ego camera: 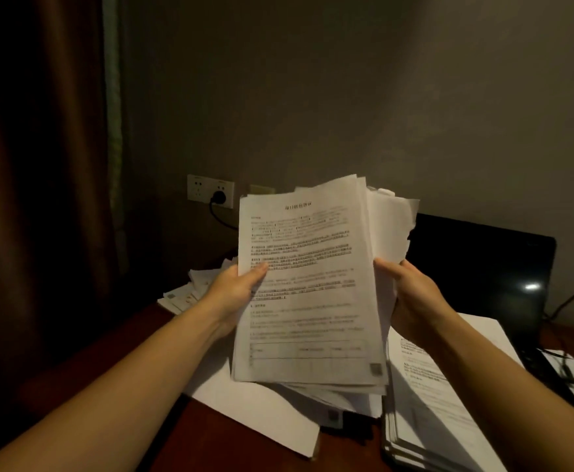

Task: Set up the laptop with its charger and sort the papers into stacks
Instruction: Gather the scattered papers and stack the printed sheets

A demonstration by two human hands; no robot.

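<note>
1. Print on the paper sheaf (307, 301) is blurred; the sheaf hides part of the laptop (483, 267) behind.
2. Left hand (234, 287) and right hand (411, 294) grip its side edges, upright above the desk (244, 447).

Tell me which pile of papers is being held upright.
The thick bundle in the middle, gripped by the left hand and right hand; the right pile and the far-left pile lie flat.

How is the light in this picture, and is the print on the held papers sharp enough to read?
Head view: the room is dim and the curtain at left is almost black; the print on the held papers is blurred, not readable; one small bright glare spot sits on the dark laptop screen.
</note>
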